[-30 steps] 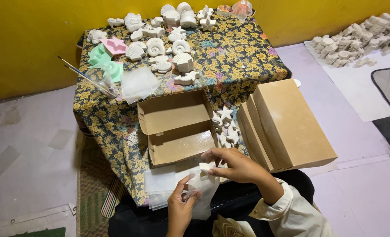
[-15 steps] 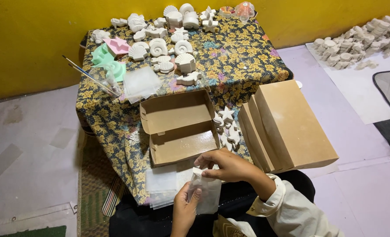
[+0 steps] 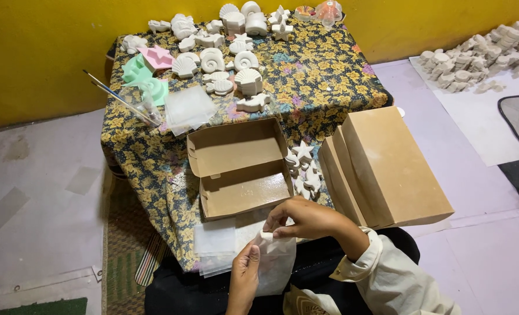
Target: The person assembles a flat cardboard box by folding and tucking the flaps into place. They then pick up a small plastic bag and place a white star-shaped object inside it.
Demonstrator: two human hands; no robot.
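My left hand (image 3: pixel 245 277) holds a small clear plastic bag (image 3: pixel 277 262) upright at the table's near edge. My right hand (image 3: pixel 306 219) pinches a small white plaster piece (image 3: pixel 266 235) at the bag's mouth. Just beyond the hands lies an open brown cardboard box (image 3: pixel 239 166), with nothing inside. Beside it on the right lie a few white plaster stars and shells (image 3: pixel 304 166). A stack of clear bags (image 3: pixel 216 245) rests under the box's near side.
A floral cloth (image 3: pixel 324 76) covers the low table. Several white plaster shells (image 3: pixel 236 52), pink and green moulds (image 3: pixel 145 67) and paintbrushes (image 3: pixel 116 99) lie at the far side. Closed brown boxes (image 3: pixel 388 166) stand right. More plaster pieces (image 3: pixel 475 61) sit on the floor.
My right hand has lifted the white piece from low in front of me to the bag's mouth. My left hand has raised the bag upright.
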